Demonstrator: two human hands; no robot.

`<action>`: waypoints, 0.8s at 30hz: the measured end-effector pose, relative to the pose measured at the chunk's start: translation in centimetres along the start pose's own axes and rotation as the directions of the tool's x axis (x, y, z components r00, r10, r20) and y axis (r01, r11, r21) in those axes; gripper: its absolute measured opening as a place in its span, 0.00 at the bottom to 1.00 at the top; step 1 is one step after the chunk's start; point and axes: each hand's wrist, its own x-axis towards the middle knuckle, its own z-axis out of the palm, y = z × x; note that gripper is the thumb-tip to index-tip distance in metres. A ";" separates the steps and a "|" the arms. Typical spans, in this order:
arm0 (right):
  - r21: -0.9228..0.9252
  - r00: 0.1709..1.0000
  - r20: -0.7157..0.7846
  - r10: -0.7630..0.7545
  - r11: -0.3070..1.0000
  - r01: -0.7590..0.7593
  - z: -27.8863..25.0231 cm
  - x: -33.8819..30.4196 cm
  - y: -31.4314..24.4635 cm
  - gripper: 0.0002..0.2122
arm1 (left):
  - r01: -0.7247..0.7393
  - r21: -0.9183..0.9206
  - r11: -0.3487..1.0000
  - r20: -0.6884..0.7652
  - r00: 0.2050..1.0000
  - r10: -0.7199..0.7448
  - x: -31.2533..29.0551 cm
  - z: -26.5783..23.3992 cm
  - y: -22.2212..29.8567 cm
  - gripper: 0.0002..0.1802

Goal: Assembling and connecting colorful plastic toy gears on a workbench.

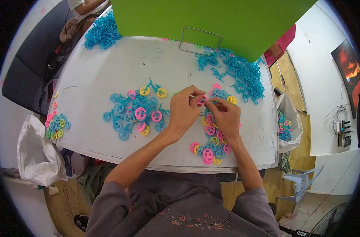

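Observation:
My left hand [184, 111] pinches a small pink toy wheel [202, 101] above the white table. My right hand [226, 118] meets it there, thumb and fingers closed on a small blue plastic piece mostly hidden by the fingers. Under and beside my right hand lie loose wheels [208, 154] in pink, blue, yellow and green. To the left of my hands is a pile of blue toy bikes [140, 113] with coloured wheels fitted. One bike with yellow wheels [152, 88] lies at that pile's far edge.
Blue bike frames [243, 75] are heaped at the far right, with another heap [103, 33] at the far left. A green panel [207, 23] stands across the table's far side. White sacks [38, 154] hang at both sides, and other people sit beyond the table.

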 end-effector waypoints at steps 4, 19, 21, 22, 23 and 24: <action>-0.005 0.999 -0.037 0.034 0.999 -0.034 0.1 -0.3 -0.5 0.06 | 0.010 -0.102 0.995 -0.006 1.000 -0.010 -0.2 0.2 -0.1 0.11; 0.532 0.920 0.391 0.006 0.815 -0.231 -2.2 0.9 0.1 0.13 | 0.337 -0.277 0.900 0.227 0.933 -0.279 0.8 -1.0 0.8 0.11; 0.530 0.916 0.399 -0.028 0.822 -0.206 -2.1 0.8 0.6 0.13 | 0.356 -0.260 0.898 0.258 0.921 -0.291 0.6 -0.8 0.7 0.11; 0.529 0.909 0.411 -0.063 0.829 -0.182 -2.0 0.8 1.0 0.13 | 0.374 -0.243 0.895 0.283 0.910 -0.303 0.5 -0.7 0.6 0.12; 0.530 0.910 0.410 -0.062 0.829 -0.182 -1.9 0.9 1.6 0.13 | 0.374 -0.242 0.895 0.285 0.909 -0.303 0.6 -0.6 0.2 0.12; 0.478 0.924 0.367 -0.105 0.874 -0.090 -1.9 1.2 2.0 0.13 | 0.327 -0.233 0.916 0.298 0.920 -0.253 0.6 -0.6 -0.4 0.11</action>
